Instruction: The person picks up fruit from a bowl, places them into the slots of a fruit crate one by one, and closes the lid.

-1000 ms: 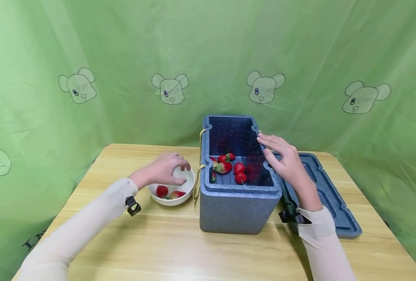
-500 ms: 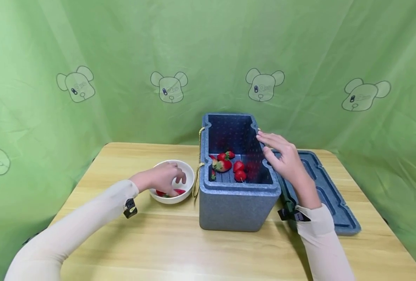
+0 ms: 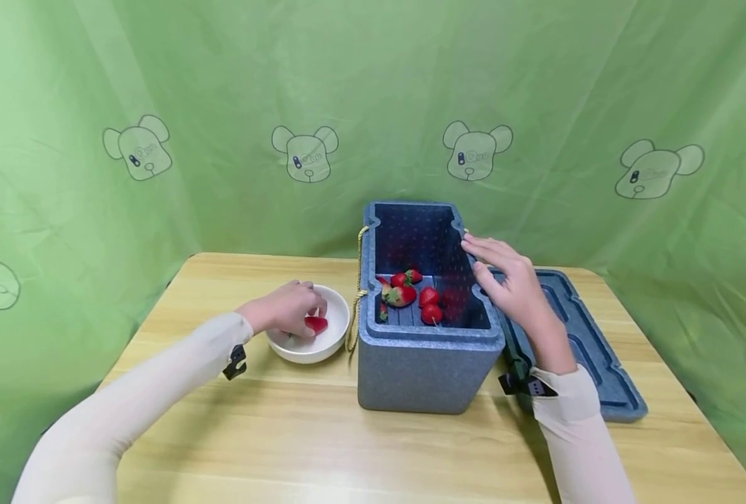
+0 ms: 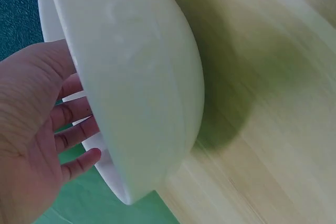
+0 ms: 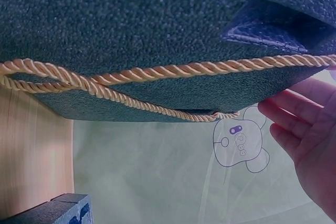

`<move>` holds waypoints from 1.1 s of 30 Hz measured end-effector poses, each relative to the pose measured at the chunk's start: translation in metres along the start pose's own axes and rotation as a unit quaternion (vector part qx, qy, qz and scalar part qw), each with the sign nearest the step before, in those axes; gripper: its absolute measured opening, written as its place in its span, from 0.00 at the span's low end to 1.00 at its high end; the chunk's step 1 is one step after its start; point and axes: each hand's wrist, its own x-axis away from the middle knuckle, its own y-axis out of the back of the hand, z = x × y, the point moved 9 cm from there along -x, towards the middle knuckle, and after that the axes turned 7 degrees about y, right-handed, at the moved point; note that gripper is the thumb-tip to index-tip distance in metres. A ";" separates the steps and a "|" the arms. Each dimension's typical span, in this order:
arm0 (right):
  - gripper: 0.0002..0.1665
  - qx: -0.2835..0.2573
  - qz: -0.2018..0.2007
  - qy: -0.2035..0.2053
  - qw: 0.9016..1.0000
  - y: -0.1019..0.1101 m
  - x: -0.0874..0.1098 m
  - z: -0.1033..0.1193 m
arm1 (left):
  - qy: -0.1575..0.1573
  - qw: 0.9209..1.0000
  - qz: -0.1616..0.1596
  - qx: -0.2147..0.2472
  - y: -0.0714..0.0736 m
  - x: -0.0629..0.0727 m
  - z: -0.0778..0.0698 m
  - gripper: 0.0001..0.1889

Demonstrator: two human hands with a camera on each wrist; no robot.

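My left hand (image 3: 286,309) reaches into a white bowl (image 3: 312,355), pinching a red strawberry (image 3: 316,324) between thumb and fingers. In the left wrist view, the bowl's wall (image 4: 142,87) covers the fingertips and the fruit. My right hand (image 3: 513,281) rests with fairly straight fingers along the right rim of a grey-blue foam box (image 3: 417,378). Inside that box lie several strawberries (image 3: 400,296), mostly toward the near left and middle of its floor. The right wrist view shows the fingers (image 5: 294,109) against the box's outer wall.
A grey-blue lid (image 3: 590,343) lies on the wooden table (image 3: 272,434) right of the box. Twisted gold rope (image 5: 173,72) runs along the box's sides. A green curtain (image 3: 385,84) with bear-head prints closes off the back.
My left hand has lowered into the bowl, and its fingers have come together on a strawberry, which has shifted up and right. My right hand has stayed on the box rim.
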 end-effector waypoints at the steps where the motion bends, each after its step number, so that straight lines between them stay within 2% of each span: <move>1: 0.21 0.000 0.000 0.000 1.000 0.000 0.000 0.000 | 0.002 1.000 -0.002 -0.004 0.000 -0.001 0.002 0.15; 13: 0.21 0.000 -0.004 0.003 1.000 0.001 -0.001 0.000 | 0.013 0.999 -0.005 -0.031 -0.004 -0.004 0.007 0.20; 19: 0.21 -0.001 -0.003 0.002 1.000 0.001 0.000 0.000 | 0.009 1.000 -0.002 -0.015 -0.004 -0.003 0.004 0.19; 29: 0.21 -0.001 -0.003 -0.001 1.000 0.001 -0.002 -0.001 | -0.010 0.999 -0.044 -0.003 0.002 0.001 -0.001 0.22; 33: 0.21 -0.006 0.002 -0.007 1.000 0.000 -0.001 -0.001 | -0.021 0.997 -0.070 0.005 0.004 0.004 -0.002 0.24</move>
